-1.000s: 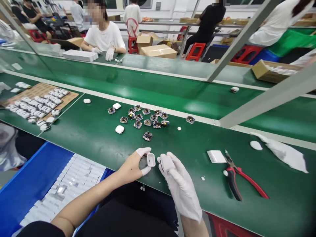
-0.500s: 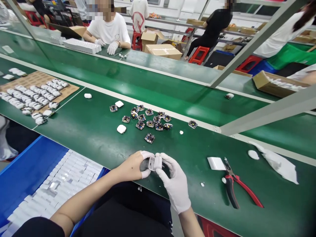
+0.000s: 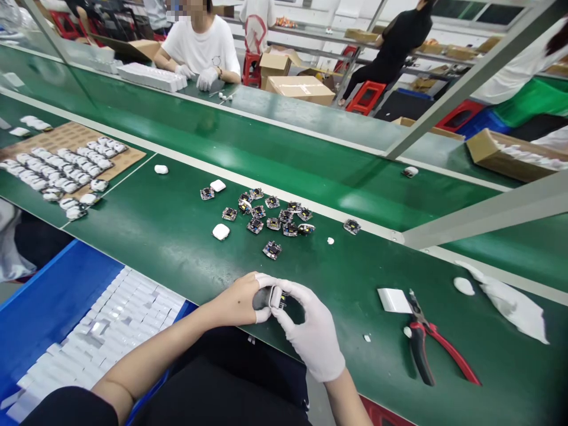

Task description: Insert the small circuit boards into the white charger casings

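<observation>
Near the front edge of the green bench, both hands meet at a small white plastic case (image 3: 276,297), which resembles an earbud charging case. My left hand (image 3: 237,300), with white covers on thumb and forefinger, is closed on its left side. A dark grey rounded surface (image 3: 261,298) shows between those fingers; what it is I cannot tell. My right hand (image 3: 310,328), in a white glove, pinches the case's right side, where dark electronic parts (image 3: 283,299) stick out. Just beyond lies a loose circuit board (image 3: 272,250), with several more in a cluster behind it.
Red-handled cutting pliers (image 3: 421,337) lie at right beside a white block (image 3: 394,300) and a crumpled white sheet (image 3: 515,302). A blue bin (image 3: 39,302) of white pieces stands lower left. Many white assemblies rest on cardboard (image 3: 75,135). A co-worker (image 3: 204,50) sits opposite.
The white part in my fingers has turned and sits closer to my left hand; dark electronics now show on its right side. The view has shifted slightly.
</observation>
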